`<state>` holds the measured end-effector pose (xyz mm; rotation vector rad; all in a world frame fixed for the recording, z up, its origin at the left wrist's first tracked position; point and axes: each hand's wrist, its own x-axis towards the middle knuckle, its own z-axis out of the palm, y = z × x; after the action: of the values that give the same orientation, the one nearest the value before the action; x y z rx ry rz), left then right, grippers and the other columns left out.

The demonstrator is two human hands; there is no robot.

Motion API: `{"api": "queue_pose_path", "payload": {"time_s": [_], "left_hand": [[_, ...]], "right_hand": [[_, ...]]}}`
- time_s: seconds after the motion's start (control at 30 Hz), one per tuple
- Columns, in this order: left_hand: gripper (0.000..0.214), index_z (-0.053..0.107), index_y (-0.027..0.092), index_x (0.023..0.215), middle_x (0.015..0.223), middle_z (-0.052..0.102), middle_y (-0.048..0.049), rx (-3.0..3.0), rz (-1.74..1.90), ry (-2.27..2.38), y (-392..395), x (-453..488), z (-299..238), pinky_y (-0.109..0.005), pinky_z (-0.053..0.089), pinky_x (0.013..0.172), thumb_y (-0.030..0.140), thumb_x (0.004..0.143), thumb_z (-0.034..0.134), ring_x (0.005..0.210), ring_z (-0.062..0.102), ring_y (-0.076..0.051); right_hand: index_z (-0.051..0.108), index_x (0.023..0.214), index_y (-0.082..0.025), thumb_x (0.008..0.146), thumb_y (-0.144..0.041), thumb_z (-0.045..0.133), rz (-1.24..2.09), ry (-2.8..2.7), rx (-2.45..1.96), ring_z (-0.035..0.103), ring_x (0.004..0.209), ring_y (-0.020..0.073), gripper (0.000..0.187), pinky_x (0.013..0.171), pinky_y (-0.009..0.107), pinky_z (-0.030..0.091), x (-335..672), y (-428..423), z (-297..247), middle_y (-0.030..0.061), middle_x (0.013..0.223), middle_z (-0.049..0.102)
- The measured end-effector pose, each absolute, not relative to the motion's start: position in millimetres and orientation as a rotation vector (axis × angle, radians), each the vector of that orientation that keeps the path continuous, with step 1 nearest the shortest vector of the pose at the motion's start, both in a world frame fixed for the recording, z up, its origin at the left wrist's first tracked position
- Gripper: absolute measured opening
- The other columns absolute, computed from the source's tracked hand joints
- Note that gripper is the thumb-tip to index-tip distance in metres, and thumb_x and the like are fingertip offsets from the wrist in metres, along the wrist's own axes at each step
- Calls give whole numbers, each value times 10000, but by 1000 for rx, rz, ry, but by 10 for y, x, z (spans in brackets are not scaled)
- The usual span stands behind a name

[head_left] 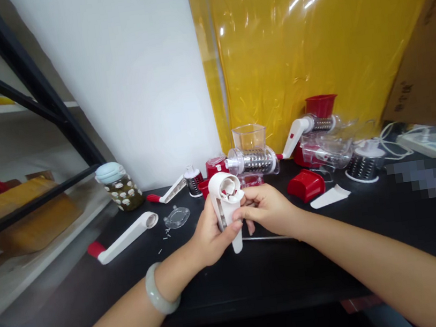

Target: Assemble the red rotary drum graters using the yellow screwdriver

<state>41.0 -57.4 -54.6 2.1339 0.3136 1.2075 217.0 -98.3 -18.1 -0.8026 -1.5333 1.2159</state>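
Observation:
My left hand (209,238) grips a white plastic crank handle part (226,200) upright above the black table (296,260), its round head on top. My right hand (267,208) pinches the same part from the right side, fingertips at its middle. A pale bracelet (157,294) is on my left wrist. Just behind the hands stands a rotary grater (252,160) with a clear hopper and a metal drum.
A white crank with a red knob (125,239) and a clear plastic lid (177,217) lie at left. A jar (119,187), a second crank (167,194), a red block (305,183), another grater (318,127), a loose drum (364,164) and cables (397,141) line the back.

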Motion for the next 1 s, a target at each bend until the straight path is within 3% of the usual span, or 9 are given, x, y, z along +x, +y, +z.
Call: {"api": "queue_pose_path", "payload": {"time_s": [0.33, 0.53, 0.73, 1.0], "left_hand": [[406, 395, 211, 1274, 989, 602, -38, 2302, 1143, 366, -552, 369, -529, -305, 507, 774, 300, 929, 589, 852, 595, -176], [424, 381, 210, 1281, 946, 586, -19, 2339, 1122, 435, -558, 368, -542, -283, 504, 714, 270, 921, 596, 767, 579, -148], [376, 405, 204, 1230, 1023, 609, -49, 2414, 1134, 461, -611, 402, -485, -318, 517, 790, 241, 910, 598, 879, 618, -188], [366, 395, 203, 1244, 1072, 607, -67, 2410, 1114, 470, -662, 421, -466, -344, 542, 825, 246, 926, 571, 935, 626, -199]], "right_hand": [[650, 639, -149, 729, -450, 782, 1070, -1673, -912, 617, 471, 113, 341, 489, 213, 478, 2235, -987, -137, 7, 561, 659], [671, 666, -159, 869, -329, 617, 895, -1819, -949, 636, 499, 110, 271, 517, 199, 475, 2289, -1008, -91, -7, 562, 656], [676, 598, -152, 793, -386, 714, 760, -1801, -1099, 532, 402, 87, 307, 405, 199, 375, 2343, -982, -120, 1, 518, 630], [714, 659, -139, 768, -410, 754, 650, -1814, -989, 522, 510, 86, 295, 481, 203, 377, 2334, -972, -110, -5, 560, 628]]}}
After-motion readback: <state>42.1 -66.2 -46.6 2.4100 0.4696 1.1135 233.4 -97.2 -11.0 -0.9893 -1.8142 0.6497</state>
